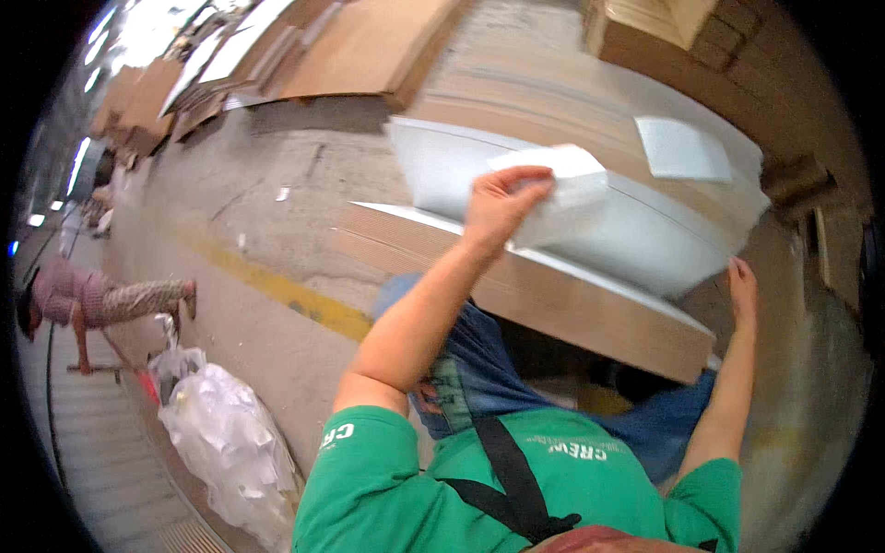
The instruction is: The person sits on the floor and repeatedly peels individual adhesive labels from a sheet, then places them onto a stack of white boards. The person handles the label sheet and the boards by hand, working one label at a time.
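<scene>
My left hand (498,210) is closed, pinching a thin white sheet (573,189) between thumb and fingers; motion blur hides whether it is paper or foam. Under it lies a large white-faced cardboard sheet (645,235), raised at a fold along its near side. My right hand (742,284) has its fingertips closed on this cardboard's right corner. A second white sheet (682,149) rests flat on the brown part of the cardboard. Closer to my legs is a stack of cardboard sheets (590,318), its layered brown edges facing me.
Cardboard boxes (650,32) stand at the far right, and more stacked cardboard (359,51) lies at the far left. A yellow line (286,297) crosses the concrete floor. On the left are a white plastic bag (226,429) and a bending person (88,300) beside a roller conveyor (88,433).
</scene>
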Demonstrator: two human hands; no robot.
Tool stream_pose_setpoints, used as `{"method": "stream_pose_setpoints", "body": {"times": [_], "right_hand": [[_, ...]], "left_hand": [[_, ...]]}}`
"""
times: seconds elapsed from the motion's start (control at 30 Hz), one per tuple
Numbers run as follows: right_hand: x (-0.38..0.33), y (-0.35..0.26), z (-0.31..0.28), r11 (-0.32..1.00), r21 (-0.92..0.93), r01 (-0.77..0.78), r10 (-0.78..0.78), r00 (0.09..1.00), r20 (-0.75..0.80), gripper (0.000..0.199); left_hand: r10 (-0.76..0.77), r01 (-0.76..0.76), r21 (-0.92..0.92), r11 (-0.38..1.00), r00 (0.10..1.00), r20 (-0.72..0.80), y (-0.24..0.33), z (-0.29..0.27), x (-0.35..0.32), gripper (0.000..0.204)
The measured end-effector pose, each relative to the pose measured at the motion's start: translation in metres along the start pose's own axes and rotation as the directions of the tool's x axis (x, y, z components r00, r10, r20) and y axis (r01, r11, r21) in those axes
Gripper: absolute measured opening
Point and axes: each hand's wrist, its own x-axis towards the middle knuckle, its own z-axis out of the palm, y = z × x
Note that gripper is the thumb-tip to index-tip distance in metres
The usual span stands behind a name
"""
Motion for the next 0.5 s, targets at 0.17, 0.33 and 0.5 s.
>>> {"method": "stream_pose_setpoints", "body": {"times": [0.17, 0.33, 0.5], "right_hand": [[-0.065, -0.081, -0.044, 0.919, -0.394, -0.017, 0.194, 0.890, 0.413, 0.020], [-0.083, -0.120, -0.031, 0.946, -0.304, 0.111, 0.061, 0.861, 0.505, 0.020], [-0.137, -0.225, 0.085, 0.897, 0.437, 0.069, -0.268, 0.871, 0.412, 0.035]], "left_hand": [[0.120, -0.117, 0.104, 0.988, 0.993, -0.021, 0.003, 0.013, -0.005, 0.034], [0.041, -0.053, 0.115, 0.992, 0.993, 0.107, 0.006, 0.030, -0.014, 0.044], [0.008, -0.035, 0.114, 0.993, 0.973, 0.229, -0.006, 0.037, -0.019, 0.047]]}}
